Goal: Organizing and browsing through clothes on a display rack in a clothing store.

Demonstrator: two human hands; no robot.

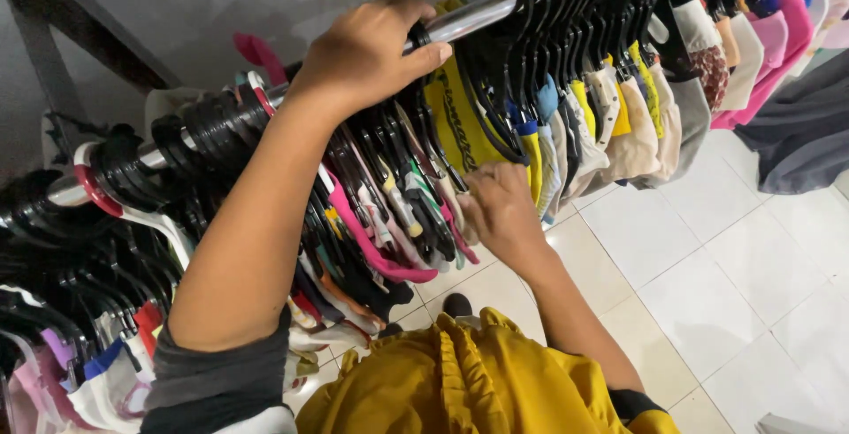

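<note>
The left hand (371, 49) was up on the chrome rail (478, 14), fingers curled over it and the black hangers (389, 151) there. Below, the right hand (500, 208) pinched into the hanging garments, fingertips at the yellow shirt (455, 124) on the rail between the 2 hands. Risky, I judged: the rack was packed tight, so a pull could have dragged neighbouring hangers off onto the tiled floor (707, 275).

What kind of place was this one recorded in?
Probably a clothing shop or stall: a long metal rail packed with garments on black hangers, over a white tiled floor. The left hand grips the rail; the right hand sorts clothes.
</note>
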